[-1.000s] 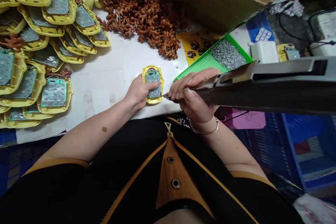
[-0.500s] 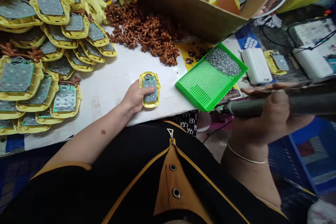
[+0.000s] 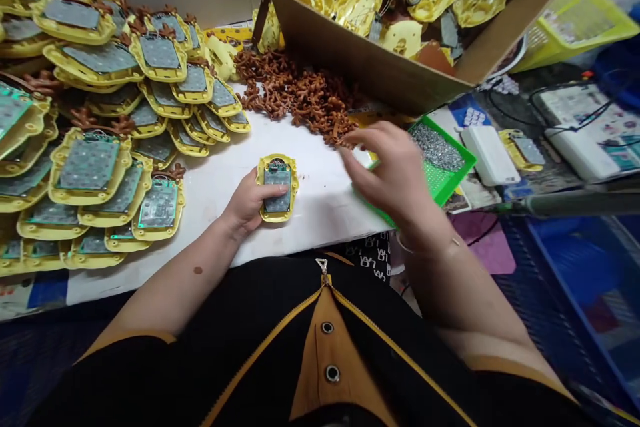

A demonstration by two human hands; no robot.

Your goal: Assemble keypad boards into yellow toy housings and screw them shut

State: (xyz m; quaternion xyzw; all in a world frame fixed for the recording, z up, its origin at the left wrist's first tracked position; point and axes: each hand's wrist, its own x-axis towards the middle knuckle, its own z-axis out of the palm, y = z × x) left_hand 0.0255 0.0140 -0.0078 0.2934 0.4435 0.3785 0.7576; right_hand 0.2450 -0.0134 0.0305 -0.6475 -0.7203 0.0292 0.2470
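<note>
My left hand (image 3: 249,200) grips a yellow plastic toy shell (image 3: 277,215) from its left side. The thumb lies across the grey-green circuit board (image 3: 277,179) fitted inside the shell. Over the white tabletop, my right hand (image 3: 390,173) is raised with its fingers apart and nothing between them. Its fingertips are close to the near edge of a heap of brown antler-shaped pieces (image 3: 305,97). Behind that hand is a green perforated tray (image 3: 447,187) holding small metal screws (image 3: 437,147), partly covered by the hand and wrist.
Stacked yellow shells with boards (image 3: 93,167) fill the left side. A cardboard box (image 3: 360,57) of yellow shells stands at the back. On the right are a white case (image 3: 490,155), another shell (image 3: 523,149), a dark electric screwdriver (image 3: 570,201) and a blue crate (image 3: 575,280).
My right hand has let go of the screwdriver and moved left, over the table toward the brown pieces. My left hand still holds the shell. The view has tilted up slightly.
</note>
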